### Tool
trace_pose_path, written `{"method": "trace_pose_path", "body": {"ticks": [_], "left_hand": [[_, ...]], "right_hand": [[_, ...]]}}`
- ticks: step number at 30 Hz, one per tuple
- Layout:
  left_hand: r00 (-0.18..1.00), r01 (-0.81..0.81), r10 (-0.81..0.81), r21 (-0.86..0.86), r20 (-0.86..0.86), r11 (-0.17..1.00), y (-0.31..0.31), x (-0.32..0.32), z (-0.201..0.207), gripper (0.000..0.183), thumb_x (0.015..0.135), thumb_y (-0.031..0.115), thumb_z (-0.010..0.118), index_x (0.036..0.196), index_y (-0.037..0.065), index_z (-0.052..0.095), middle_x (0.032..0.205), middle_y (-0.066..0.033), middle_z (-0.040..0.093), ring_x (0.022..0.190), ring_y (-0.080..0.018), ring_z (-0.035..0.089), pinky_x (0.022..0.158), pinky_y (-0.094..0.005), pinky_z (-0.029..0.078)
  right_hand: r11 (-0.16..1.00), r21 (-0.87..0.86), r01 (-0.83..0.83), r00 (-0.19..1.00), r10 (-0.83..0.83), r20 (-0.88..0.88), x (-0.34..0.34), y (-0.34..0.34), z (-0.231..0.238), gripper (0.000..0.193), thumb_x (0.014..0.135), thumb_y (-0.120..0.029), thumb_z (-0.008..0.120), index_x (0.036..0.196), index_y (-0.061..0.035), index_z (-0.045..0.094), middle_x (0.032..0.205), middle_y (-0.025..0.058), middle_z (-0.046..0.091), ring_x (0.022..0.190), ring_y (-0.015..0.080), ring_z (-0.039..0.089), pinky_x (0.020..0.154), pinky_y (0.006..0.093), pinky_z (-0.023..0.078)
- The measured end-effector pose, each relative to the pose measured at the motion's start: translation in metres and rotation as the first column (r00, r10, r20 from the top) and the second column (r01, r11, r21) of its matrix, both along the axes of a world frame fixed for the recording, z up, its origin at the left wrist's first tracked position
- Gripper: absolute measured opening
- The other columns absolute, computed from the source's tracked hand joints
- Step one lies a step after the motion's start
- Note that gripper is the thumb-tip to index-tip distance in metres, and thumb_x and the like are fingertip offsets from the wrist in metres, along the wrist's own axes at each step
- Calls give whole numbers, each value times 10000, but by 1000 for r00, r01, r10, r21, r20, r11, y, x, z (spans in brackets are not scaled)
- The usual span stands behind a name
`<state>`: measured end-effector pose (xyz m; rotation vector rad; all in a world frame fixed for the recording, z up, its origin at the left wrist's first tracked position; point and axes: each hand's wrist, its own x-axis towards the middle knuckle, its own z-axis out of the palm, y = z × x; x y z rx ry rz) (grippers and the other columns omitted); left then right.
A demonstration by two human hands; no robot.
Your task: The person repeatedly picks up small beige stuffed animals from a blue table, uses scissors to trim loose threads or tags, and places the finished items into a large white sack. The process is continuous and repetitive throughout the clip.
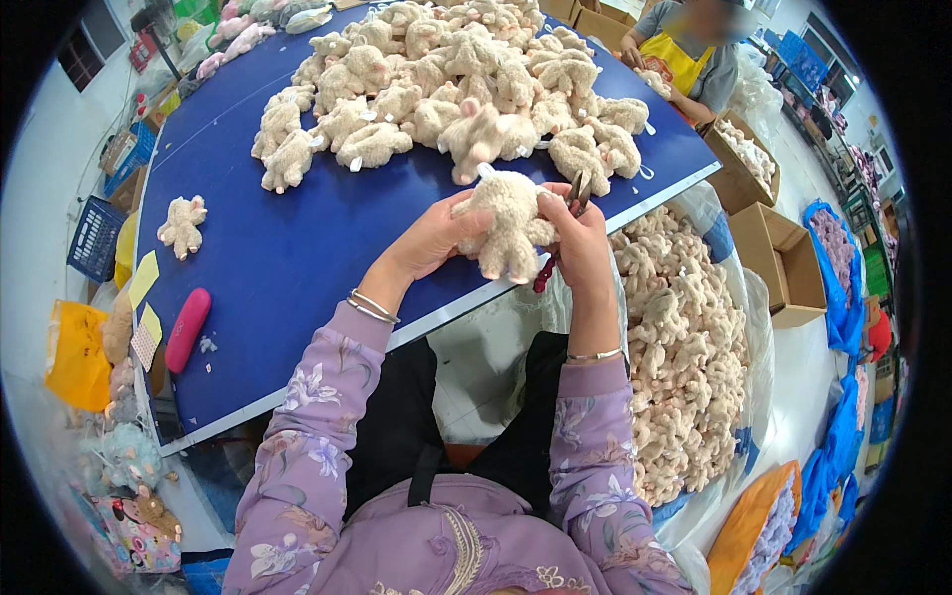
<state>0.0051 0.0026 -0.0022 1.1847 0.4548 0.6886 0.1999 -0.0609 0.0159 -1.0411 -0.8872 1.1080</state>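
A cream plush toy (508,220) is held up between both hands over the near edge of the blue table (327,297). My left hand (438,235) grips its left side. The fingers of my right hand (580,238) close on its right side and also hold small scissors (577,193), blades pointing away from me. Dark red wrapping, apparently on the scissors' handle, shows below that hand. Just beyond the toy, a blurred plush (471,139) lies or hangs at the front of a large heap of similar plush toys (416,84).
One small plush (182,227) lies apart at the table's left, near a pink case (188,330) and yellow paper slips (144,278). A big sack of plush toys (684,367) stands at my right, beside cardboard boxes (778,263). Across the table sits a person in a yellow apron (676,61).
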Motion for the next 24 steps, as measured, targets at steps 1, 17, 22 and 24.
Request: {"method": "trace_pose_path", "body": {"ticks": [1, 17, 22, 24], "left_hand": [[998, 17, -14, 44, -55, 999, -5, 0, 7, 407, 914, 283, 615, 1210, 19, 522, 1032, -45, 616, 828, -87, 599, 618, -235, 482], [899, -439, 439, -66, -16, 896, 0, 1, 7, 232, 884, 205, 622, 1038, 38, 575, 826, -33, 624, 612, -94, 570, 455, -229, 410], [848, -529, 529, 16, 21, 848, 3, 4, 2, 215, 878, 157, 632, 1039, 24, 580, 832, -33, 622, 618, -91, 568, 459, -240, 419], [847, -529, 529, -5, 57, 848, 4, -1, 4, 220, 875, 152, 635, 1043, 20, 581, 830, -33, 622, 617, -92, 568, 461, -241, 423]], "right_hand": [[999, 11, 36, 999, -36, -17, -2, 2, -2, 240, 891, -222, 645, 1006, -12, 624, 797, -5, 621, 607, 22, 514, 487, 180, 381], [936, 326, 131, 832, -282, 477, -42, -5, -3, 218, 826, -103, 712, 984, -33, 579, 691, -17, 613, 522, 23, 447, 474, 190, 356], [946, 233, 225, 910, -290, 296, -40, 1, -9, 176, 925, -152, 599, 830, -9, 558, 678, 25, 613, 526, 38, 455, 473, 207, 354], [964, 130, 230, 936, -256, 241, -34, 0, -6, 237, 955, -217, 553, 818, -24, 552, 700, 37, 632, 507, 23, 409, 459, 200, 321]]}}
